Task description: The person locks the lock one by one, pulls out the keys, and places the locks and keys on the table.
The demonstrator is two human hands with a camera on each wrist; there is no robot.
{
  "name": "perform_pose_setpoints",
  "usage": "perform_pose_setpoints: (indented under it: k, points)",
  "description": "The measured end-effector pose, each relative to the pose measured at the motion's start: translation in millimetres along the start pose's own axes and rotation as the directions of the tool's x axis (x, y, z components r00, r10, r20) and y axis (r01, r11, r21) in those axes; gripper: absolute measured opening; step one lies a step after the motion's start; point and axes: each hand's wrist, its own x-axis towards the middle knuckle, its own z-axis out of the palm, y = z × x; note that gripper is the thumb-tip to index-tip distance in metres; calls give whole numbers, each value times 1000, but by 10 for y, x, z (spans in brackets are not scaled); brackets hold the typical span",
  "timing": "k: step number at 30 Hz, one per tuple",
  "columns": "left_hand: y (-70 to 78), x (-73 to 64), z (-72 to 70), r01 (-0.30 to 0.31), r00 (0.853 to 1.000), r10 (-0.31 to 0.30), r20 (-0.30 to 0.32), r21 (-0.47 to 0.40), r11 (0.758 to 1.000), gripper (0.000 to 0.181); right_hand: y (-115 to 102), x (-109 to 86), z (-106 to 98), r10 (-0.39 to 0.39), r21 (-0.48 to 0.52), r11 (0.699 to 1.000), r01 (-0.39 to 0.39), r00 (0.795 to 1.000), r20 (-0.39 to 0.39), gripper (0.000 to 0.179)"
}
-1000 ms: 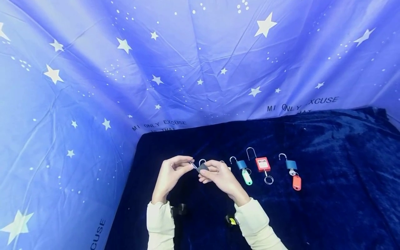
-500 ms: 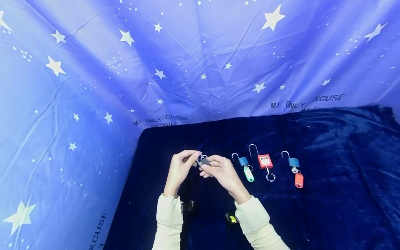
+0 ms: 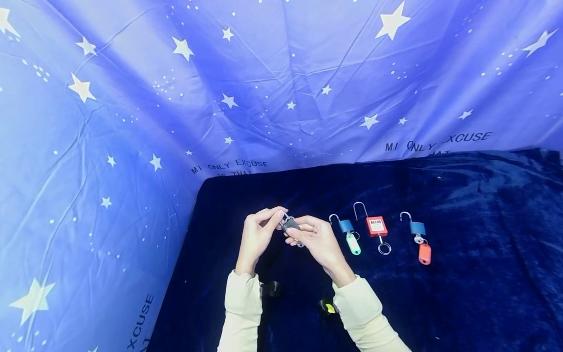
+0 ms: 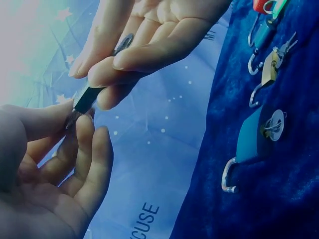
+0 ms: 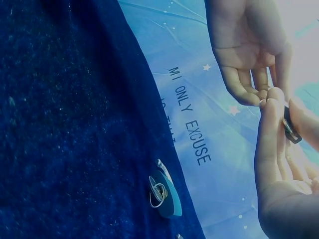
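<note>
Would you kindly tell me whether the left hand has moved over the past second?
Yes: in the head view, the left hand has shifted rightward, closer to the red padlock that lies on the cloth.

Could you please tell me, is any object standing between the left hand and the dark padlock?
No, nothing visible does. The left hand pinches the shackle of the dark padlock, which the right hand grips. The red padlock lies off to the right on the blue cloth.
</note>
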Motion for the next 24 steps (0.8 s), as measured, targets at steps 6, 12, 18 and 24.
perform_pose_setpoints:
  k: [6, 12, 18, 24]
  points:
    - [7, -14, 41, -7, 1000, 6, 10, 38, 999, 16, -1, -10, 3, -37, -11, 999, 36, 999, -24, 27]
    - [13, -9, 60, -27, 1000, 27, 2, 63, 998, 16, -8, 1, 25, -72, -20, 997, 71, 996, -57, 27]
    - [-210, 28, 99, -51, 998, 52, -18, 81, 995, 15, -30, -7, 53, -76, -31, 997, 73, 992, -102, 24]
    - [-275, 28, 100, -70, 997, 71, -8, 124, 990, 15, -15, -7, 41, -56, -39, 998, 51, 991, -123, 22]
